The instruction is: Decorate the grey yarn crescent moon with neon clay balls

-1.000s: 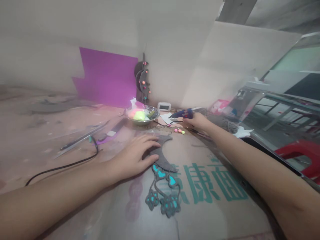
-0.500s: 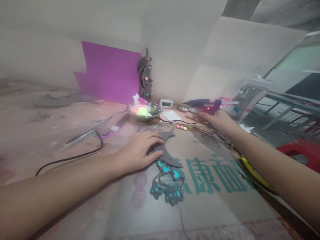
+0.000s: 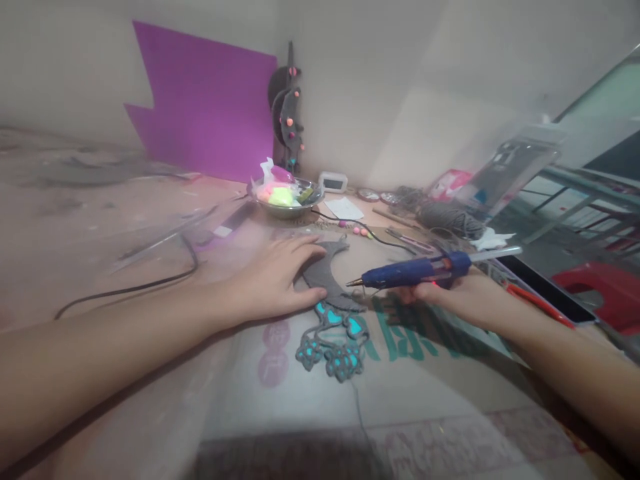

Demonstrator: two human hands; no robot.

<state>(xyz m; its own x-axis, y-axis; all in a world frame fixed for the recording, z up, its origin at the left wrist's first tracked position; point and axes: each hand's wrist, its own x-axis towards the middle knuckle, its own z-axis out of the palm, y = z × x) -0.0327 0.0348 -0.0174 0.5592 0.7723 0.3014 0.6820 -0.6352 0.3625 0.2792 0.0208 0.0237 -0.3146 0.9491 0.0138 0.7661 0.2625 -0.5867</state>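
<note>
A dark grey crescent moon (image 3: 325, 275) lies flat on the printed board. Around its outer edge sits my left hand (image 3: 283, 275), thumb low and fingers high, holding it down. Below the crescent, grey cord hangs in loops with turquoise hearts (image 3: 330, 315) and paw-shaped pieces (image 3: 344, 361). My right hand (image 3: 465, 297) grips a blue hot glue gun (image 3: 415, 271) by its handle. The gun's metal nozzle points left, close to the crescent's inner side but apart from it. A clear glue stick juts from its back, and a small red light glows.
Behind stands a metal bowl (image 3: 287, 208) with bright, soft-looking items, beside a small white clock-like device (image 3: 333, 181). Several coloured balls (image 3: 357, 231), grey yarn (image 3: 445, 217), a phone (image 3: 547, 290) and orange-handled scissors (image 3: 540, 305) lie around. A purple sheet (image 3: 210, 100) leans on the wall.
My right hand has brought the glue gun from the back of the table nearer and down to the crescent. My left hand stays on the crescent. The view has tilted slightly downward.
</note>
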